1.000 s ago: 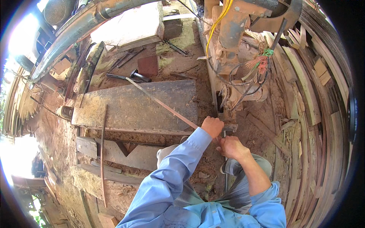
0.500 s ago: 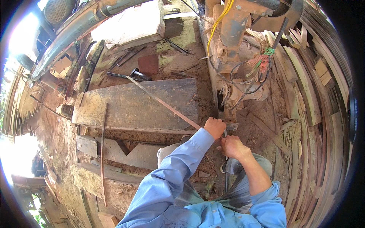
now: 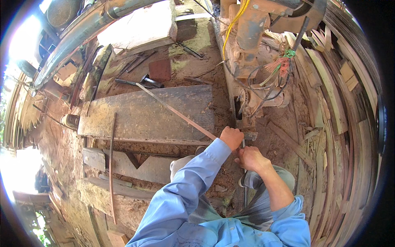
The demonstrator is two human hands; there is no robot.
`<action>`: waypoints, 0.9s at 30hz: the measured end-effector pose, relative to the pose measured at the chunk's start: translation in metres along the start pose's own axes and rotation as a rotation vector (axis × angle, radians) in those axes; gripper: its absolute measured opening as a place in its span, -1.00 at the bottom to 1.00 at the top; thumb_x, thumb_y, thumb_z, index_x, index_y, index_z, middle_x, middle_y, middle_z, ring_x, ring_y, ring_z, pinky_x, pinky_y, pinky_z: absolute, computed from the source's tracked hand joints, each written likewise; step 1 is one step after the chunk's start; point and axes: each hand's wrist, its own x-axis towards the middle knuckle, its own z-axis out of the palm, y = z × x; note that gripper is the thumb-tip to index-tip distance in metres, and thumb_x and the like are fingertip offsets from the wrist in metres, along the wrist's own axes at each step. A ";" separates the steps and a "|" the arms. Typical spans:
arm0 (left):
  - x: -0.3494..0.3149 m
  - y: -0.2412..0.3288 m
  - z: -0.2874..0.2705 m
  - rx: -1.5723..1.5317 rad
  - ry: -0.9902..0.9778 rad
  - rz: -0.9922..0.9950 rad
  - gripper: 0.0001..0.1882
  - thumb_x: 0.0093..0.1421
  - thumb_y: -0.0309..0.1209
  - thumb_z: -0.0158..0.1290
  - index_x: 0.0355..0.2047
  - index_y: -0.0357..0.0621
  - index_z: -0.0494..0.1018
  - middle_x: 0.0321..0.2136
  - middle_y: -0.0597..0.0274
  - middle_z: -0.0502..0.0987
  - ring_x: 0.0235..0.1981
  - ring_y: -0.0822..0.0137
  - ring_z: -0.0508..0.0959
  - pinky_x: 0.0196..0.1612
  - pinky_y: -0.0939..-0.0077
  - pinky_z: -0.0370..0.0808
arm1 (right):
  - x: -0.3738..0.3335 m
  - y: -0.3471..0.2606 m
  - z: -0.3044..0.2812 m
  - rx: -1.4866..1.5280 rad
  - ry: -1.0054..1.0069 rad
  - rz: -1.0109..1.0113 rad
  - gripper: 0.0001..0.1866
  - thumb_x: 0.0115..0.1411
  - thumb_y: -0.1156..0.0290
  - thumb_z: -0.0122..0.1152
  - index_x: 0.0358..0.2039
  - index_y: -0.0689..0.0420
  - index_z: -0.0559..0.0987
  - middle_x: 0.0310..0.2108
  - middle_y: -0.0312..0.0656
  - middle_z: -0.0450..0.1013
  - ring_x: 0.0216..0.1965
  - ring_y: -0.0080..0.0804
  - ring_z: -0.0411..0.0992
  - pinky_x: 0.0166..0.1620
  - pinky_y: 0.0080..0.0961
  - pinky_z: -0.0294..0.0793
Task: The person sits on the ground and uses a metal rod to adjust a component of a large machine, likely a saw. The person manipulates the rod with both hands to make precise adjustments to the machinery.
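Observation:
My left hand (image 3: 231, 138) is a closed fist at the end of a blue sleeve, beside a small rusty metal block (image 3: 250, 136). Just below and to its right, my right hand (image 3: 252, 159) is also closed, its thumb side toward the left fist. Between the two fists shows a short piece of narrow, shiny metal (image 3: 243, 143); what either hand grips is mostly hidden. A long thin strip (image 3: 177, 111) slants over a dark wooden slab (image 3: 148, 113), its lower end passing out of sight at my left wrist. Both knees are bent beneath my arms.
A rusty machine (image 3: 251, 41) with a yellow cable and looped wires stands ahead, beside a rail (image 3: 224, 53). A hammer (image 3: 150, 81) lies beyond the slab. A pale timber block (image 3: 140, 26) is farther off. Stacked boards (image 3: 349, 123) line the right; planks (image 3: 140, 164) lie left.

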 end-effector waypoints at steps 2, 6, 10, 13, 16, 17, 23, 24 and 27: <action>0.000 0.000 -0.001 -0.018 0.015 0.001 -0.82 0.09 -0.28 0.04 -0.36 -0.06 0.52 -0.43 0.15 0.57 -0.30 0.13 0.60 -0.20 0.19 0.46 | 0.001 0.003 0.005 -0.008 0.025 -0.008 -0.65 0.14 0.16 0.14 -0.43 0.26 0.55 -0.47 0.08 0.50 -0.33 0.05 0.49 -0.20 -0.13 0.47; 0.000 0.000 -0.003 -0.008 -0.024 0.003 -0.82 0.09 -0.28 0.06 -0.34 -0.06 0.51 -0.42 0.15 0.57 -0.30 0.13 0.60 -0.19 0.18 0.46 | 0.000 0.004 0.012 -0.027 0.074 -0.032 -0.64 0.14 0.16 0.13 -0.45 0.28 0.54 -0.48 0.09 0.50 -0.34 0.05 0.49 -0.21 -0.12 0.47; -0.001 -0.002 0.004 0.023 -0.015 -0.001 -0.80 0.10 -0.25 0.07 -0.31 -0.05 0.50 -0.39 0.14 0.56 -0.27 0.13 0.59 -0.17 0.17 0.46 | 0.003 0.006 0.016 -0.035 0.065 -0.026 -0.63 0.14 0.15 0.12 -0.41 0.28 0.54 -0.49 0.09 0.50 -0.33 0.05 0.49 -0.22 -0.12 0.47; -0.002 -0.002 0.002 0.022 -0.042 -0.002 -0.78 0.11 -0.24 0.08 -0.29 -0.04 0.50 -0.37 0.14 0.56 -0.24 0.12 0.59 -0.16 0.17 0.46 | 0.002 0.003 0.013 -0.038 0.028 -0.019 -0.64 0.13 0.16 0.13 -0.36 0.27 0.54 -0.49 0.08 0.50 -0.32 0.04 0.50 -0.21 -0.13 0.48; -0.004 -0.001 0.002 0.020 0.037 0.028 -0.84 0.09 -0.32 0.03 -0.36 -0.04 0.54 -0.39 0.13 0.57 -0.28 0.12 0.61 -0.20 0.19 0.47 | 0.000 0.005 0.016 -0.033 0.070 -0.046 -0.65 0.13 0.17 0.13 -0.37 0.26 0.54 -0.48 0.07 0.51 -0.32 0.03 0.51 -0.21 -0.14 0.48; -0.005 0.000 0.001 0.023 0.080 0.045 -0.85 0.09 -0.36 0.00 -0.40 -0.04 0.56 -0.40 0.13 0.58 -0.31 0.12 0.62 -0.22 0.21 0.48 | 0.001 0.007 0.021 -0.051 0.108 -0.049 -0.70 0.10 0.22 0.12 -0.40 0.24 0.55 -0.49 0.04 0.51 -0.34 0.00 0.51 -0.24 -0.14 0.49; -0.005 0.000 -0.003 0.027 -0.011 0.027 -0.83 0.10 -0.36 -0.01 -0.40 -0.03 0.58 -0.39 0.14 0.59 -0.29 0.12 0.62 -0.15 0.20 0.48 | 0.001 0.003 0.016 -0.040 0.062 -0.053 -0.70 0.13 0.21 0.13 -0.43 0.24 0.56 -0.52 0.04 0.51 -0.36 -0.02 0.52 -0.24 -0.15 0.50; -0.005 0.001 -0.005 0.035 -0.024 0.023 -0.83 0.09 -0.36 0.00 -0.40 -0.04 0.58 -0.40 0.14 0.59 -0.30 0.12 0.62 -0.15 0.20 0.49 | 0.000 0.003 0.015 -0.036 0.063 -0.046 -0.70 0.13 0.21 0.13 -0.43 0.24 0.56 -0.52 0.03 0.51 -0.36 -0.03 0.53 -0.24 -0.15 0.50; -0.003 0.004 -0.008 0.044 -0.054 0.012 -0.84 0.06 -0.36 0.03 -0.40 -0.02 0.59 -0.41 0.12 0.59 -0.29 0.11 0.62 -0.17 0.21 0.50 | -0.001 0.007 0.024 -0.075 0.152 -0.077 -0.79 0.09 0.31 0.07 -0.47 0.17 0.57 -0.50 -0.01 0.53 -0.37 -0.08 0.54 -0.27 -0.17 0.50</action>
